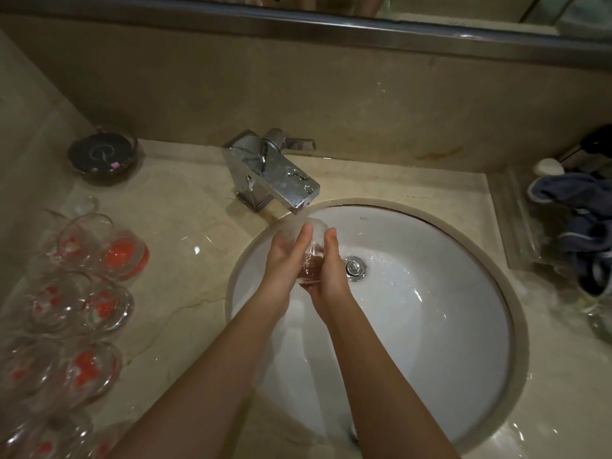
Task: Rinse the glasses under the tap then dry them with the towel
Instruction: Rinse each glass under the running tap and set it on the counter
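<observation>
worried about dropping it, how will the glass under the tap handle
The glass is probably slippery: water from the tap runs over it and over both the left hand and right hand holding it. It looks thin and clear, so likely fragile against the hard sink. Its round shape suggests it could roll if laid down.

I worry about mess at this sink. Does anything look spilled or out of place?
Yes: water lies pooled on the counter right of the sink, near the blue towel. Nothing looks broken.
</observation>
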### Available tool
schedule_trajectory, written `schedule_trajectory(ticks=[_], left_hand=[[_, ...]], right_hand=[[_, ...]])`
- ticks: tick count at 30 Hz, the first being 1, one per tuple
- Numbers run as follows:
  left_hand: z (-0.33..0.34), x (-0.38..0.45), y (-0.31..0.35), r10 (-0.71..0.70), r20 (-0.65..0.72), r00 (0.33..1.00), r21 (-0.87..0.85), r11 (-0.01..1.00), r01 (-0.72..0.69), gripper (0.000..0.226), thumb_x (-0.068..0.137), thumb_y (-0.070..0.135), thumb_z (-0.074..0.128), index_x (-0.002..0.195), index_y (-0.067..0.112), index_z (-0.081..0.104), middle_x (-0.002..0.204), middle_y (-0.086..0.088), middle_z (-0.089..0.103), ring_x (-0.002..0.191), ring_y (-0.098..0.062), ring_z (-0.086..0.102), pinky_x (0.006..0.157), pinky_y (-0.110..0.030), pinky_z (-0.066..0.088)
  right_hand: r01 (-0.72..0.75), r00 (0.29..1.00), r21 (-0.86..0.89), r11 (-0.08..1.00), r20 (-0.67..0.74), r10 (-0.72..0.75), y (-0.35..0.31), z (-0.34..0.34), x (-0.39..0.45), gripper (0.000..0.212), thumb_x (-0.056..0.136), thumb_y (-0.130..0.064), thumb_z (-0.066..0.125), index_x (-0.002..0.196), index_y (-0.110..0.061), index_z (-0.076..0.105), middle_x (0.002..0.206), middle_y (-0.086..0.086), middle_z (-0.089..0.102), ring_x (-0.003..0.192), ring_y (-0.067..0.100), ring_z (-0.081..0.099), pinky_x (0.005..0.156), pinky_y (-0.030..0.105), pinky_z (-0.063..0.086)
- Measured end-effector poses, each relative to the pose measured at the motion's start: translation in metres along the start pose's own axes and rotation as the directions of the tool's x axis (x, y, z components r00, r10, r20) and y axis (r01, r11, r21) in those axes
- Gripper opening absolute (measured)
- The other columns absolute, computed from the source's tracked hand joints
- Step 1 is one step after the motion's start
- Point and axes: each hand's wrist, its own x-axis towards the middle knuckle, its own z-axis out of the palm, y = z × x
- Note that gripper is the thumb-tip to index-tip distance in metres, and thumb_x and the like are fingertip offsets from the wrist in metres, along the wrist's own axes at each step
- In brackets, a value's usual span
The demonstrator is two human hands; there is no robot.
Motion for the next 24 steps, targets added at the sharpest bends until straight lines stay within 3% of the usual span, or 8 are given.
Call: schedule_trajectory(ticks=[2,5,8,10,13,15,19,24], left_hand=[[0.001,0.0,0.001,0.005,0.005,1.0,0.0,1.0,-0.005,0.089,0.059,0.067,0.076,0.133,0.024,0.054,0.115,0.0,0.072,0.106,-0.017,0.069,0.101,-0.042,0.049],[0.0,0.002,0.005,0.033,0.04,0.999,-0.007,0.999,-0.033,0.062,0.073,0.05,0.073,0.129,0.032,0.053,0.113,0.003,0.073,0.103,-0.017,0.07,0.092,-0.036,0.053],[-0.002,0.003,0.009,0.041,0.051,0.998,-0.035,0.999,-0.039,0.047,0.085,0.035,0.073,0.127,0.033,0.053,0.108,0.0,0.073,0.097,-0.022,0.072,0.086,-0.041,0.056],[-0.001,0.003,0.009,0.03,0.04,0.999,-0.035,0.999,-0.028,0.047,0.088,0.031,0.071,0.129,0.03,0.05,0.11,-0.003,0.072,0.097,-0.025,0.072,0.086,-0.045,0.057],[-0.001,0.003,0.008,0.016,0.014,1.0,-0.019,1.0,-0.016,0.052,0.087,0.03,0.071,0.132,0.027,0.045,0.12,-0.007,0.067,0.094,-0.024,0.072,0.071,-0.038,0.059],[-0.002,0.002,0.007,-0.01,0.013,1.0,-0.024,1.0,0.011,0.059,0.083,0.033,0.075,0.133,0.028,0.044,0.125,-0.006,0.063,0.095,-0.023,0.07,0.072,-0.043,0.06],[-0.002,-0.004,0.009,-0.049,0.002,0.999,0.004,0.999,0.049,0.085,0.059,0.059,0.084,0.131,0.036,0.045,0.132,-0.007,0.058,0.116,-0.029,0.062,0.089,-0.057,0.055],[-0.003,-0.006,0.007,-0.067,0.013,0.998,-0.005,0.998,0.068,0.048,0.085,0.032,0.074,0.123,0.036,0.045,0.123,-0.014,0.059,0.088,-0.018,0.067,0.081,-0.053,0.059]], right_hand=[[0.012,0.999,-0.041,0.999,0.038,-0.01,-0.003,0.002,-0.002,0.068,0.09,-0.067,0.044,0.115,-0.008,0.069,0.108,0.014,0.073,0.103,0.027,0.07,0.096,0.046,0.052],[0.028,1.0,-0.133,0.991,0.015,-0.026,-0.01,0.004,-0.002,0.081,0.073,-0.079,0.051,0.108,-0.009,0.072,0.103,0.013,0.074,0.098,0.027,0.071,0.093,0.047,0.054],[0.047,0.996,-0.231,0.972,-0.066,-0.064,-0.016,0.006,-0.003,0.09,0.056,-0.086,0.051,0.101,-0.011,0.073,0.097,0.012,0.074,0.091,0.026,0.072,0.089,0.049,0.056],[0.064,0.992,-0.291,0.954,-0.084,-0.092,-0.023,0.006,-0.009,0.079,0.065,-0.079,0.052,0.099,-0.011,0.07,0.094,0.014,0.072,0.089,0.026,0.071,0.09,0.049,0.055],[0.138,0.979,-0.279,0.95,-0.107,-0.174,-0.036,0.006,-0.012,0.034,0.089,-0.051,0.056,0.093,-0.017,0.057,0.102,0.018,0.065,0.092,0.028,0.067,0.087,0.046,0.055],[0.201,0.968,-0.214,0.956,-0.104,-0.227,-0.051,0.008,-0.012,0.024,0.093,-0.044,0.053,0.106,-0.024,0.053,0.126,0.009,0.056,0.112,0.024,0.059,0.1,0.047,0.048],[0.336,0.939,-0.212,0.918,0.004,-0.343,-0.092,0.024,-0.017,0.05,0.1,-0.039,0.043,0.148,-0.027,0.033,0.152,-0.006,0.036,0.139,0.015,0.036,0.116,0.045,0.03],[0.36,0.933,-0.334,0.871,0.136,-0.333,-0.121,0.047,-0.019,0.056,0.1,-0.043,0.042,0.152,-0.031,0.025,0.158,-0.008,0.028,0.144,0.015,0.027,0.116,0.039,0.025]])
